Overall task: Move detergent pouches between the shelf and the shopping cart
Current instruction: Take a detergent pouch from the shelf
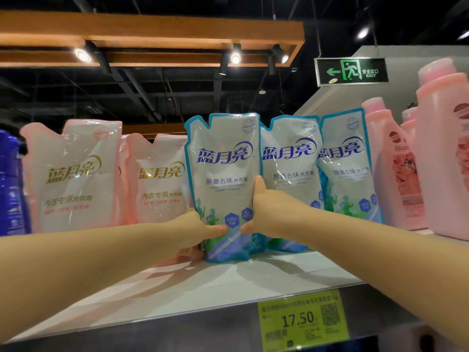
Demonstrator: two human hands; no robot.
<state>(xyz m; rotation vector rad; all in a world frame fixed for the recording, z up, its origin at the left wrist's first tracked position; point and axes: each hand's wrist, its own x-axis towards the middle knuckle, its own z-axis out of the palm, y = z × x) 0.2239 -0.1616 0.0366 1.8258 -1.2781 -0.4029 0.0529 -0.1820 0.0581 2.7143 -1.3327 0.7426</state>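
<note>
Middle pouch (223, 174) on shelf (228, 288), between 2 left pouches (73, 174) and 2 right pouches (291, 179).

Ceiling spotlights (235, 59) shone down from a dark ceiling, lighting the shelf (299, 271) brightly. Arm shadows (172, 278) fell across it. Glare streaked each glossy pouch (223, 138). Wide-angle distortion bent the edges; the price tag (302, 321) was soft.

Three blue pouches (223, 174) (289, 179) (347, 179) (two pink pouches (73, 174) (160, 181))

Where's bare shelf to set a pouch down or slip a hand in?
Free: shelf front strip, between the held blue pouch and the price tag. Crowded: back row, pink pouches, other blue pouches, pink bottles packed side by side.
</note>
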